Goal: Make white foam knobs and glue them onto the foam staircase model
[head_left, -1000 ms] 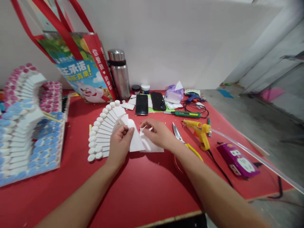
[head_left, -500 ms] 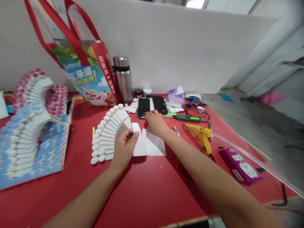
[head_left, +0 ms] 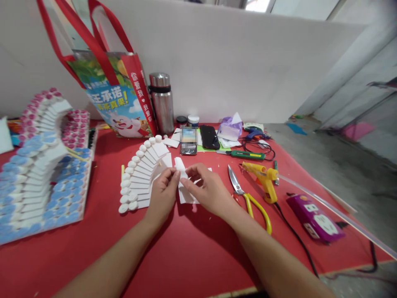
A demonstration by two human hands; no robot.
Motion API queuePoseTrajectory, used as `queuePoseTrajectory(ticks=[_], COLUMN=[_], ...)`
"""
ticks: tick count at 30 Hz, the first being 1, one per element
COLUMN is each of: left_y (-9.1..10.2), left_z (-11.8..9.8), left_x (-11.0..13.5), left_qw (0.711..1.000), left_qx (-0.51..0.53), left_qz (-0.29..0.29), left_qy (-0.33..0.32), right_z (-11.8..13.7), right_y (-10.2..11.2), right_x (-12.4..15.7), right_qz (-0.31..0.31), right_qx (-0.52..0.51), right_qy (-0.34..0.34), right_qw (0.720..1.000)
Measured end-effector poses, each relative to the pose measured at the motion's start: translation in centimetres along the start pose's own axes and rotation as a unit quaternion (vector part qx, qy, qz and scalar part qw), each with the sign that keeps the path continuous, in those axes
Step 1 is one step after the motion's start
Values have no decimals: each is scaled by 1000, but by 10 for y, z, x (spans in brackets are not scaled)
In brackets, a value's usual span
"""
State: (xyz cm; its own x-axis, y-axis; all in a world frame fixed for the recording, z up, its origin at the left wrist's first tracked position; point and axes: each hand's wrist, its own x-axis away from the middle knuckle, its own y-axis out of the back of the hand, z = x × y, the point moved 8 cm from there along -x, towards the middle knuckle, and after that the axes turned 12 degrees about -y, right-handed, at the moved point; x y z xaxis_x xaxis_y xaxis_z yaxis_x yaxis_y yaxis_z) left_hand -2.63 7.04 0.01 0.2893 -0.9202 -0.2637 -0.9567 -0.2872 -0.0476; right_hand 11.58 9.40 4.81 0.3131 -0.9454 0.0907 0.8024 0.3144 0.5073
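Note:
My left hand [head_left: 163,193] and my right hand [head_left: 207,188] meet over a white foam sheet [head_left: 183,193] on the red table [head_left: 192,252]. Both pinch the sheet's upper end, fingers closed on it, thumbs nearly touching. Just left of my left hand lies a white fan of foam strips tipped with bottle caps [head_left: 141,174]. A phone [head_left: 188,140] lies beyond the sheet, its screen lit.
Scissors with yellow handles [head_left: 248,194], a yellow glue gun [head_left: 263,179] and a purple power strip [head_left: 314,217] lie to the right. A steel flask [head_left: 161,102], a red shopping bag [head_left: 116,99] and a blue-and-pink cap model [head_left: 43,165] stand at the back and left.
My right hand reached out to the phone, whose screen lit up, then came back to the foam sheet beside my left hand. The left hand stayed on the sheet.

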Motion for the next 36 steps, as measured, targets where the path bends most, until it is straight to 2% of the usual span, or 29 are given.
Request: queuePoseTrajectory(ticks=[5,10,14,16,17,19,23,26,28,31,33,36], left_y=[-4,-3,-13,-17,-17,-11,4,9,8,0,-9,-21], left_z=[10,13,1,-5,-8,-10,-7,-1,1,2,2,2], left_x=[-2,-1,4,6,5,3,-6,-9,-9,-5,1,10], left_qw=[996,995,995,992,992,992,985,976,975,976,971,960], left_qx=[80,85,61,66,80,111,165,202,205,196,190,182], left_qz=[25,10,76,105,101,65,-28,-54,-42,26,84,160], left_qy=[33,42,29,17,12,11,32,61,73,96,117,139], right_z=[-10,-16,-20,-25,-29,-40,-60,-66,-61,-40,-22,-2], right_y=[-8,-11,-12,-5,2,19,65,77,81,88,79,47], right_x=[-5,-6,-7,-11,-14,-21,-28,-31,-30,-23,-16,-6], right_qz=[9,24,51,37,23,-6,-85,-72,-84,-151,-117,38], right_qx=[-54,-135,-193,-182,-172,-168,-226,-167,-95,-63,-83,-73], right_qy=[6,-24,-53,-60,-65,-77,-91,-109,-92,-11,51,103], right_qw=[998,990,978,981,983,983,966,977,988,987,988,991])
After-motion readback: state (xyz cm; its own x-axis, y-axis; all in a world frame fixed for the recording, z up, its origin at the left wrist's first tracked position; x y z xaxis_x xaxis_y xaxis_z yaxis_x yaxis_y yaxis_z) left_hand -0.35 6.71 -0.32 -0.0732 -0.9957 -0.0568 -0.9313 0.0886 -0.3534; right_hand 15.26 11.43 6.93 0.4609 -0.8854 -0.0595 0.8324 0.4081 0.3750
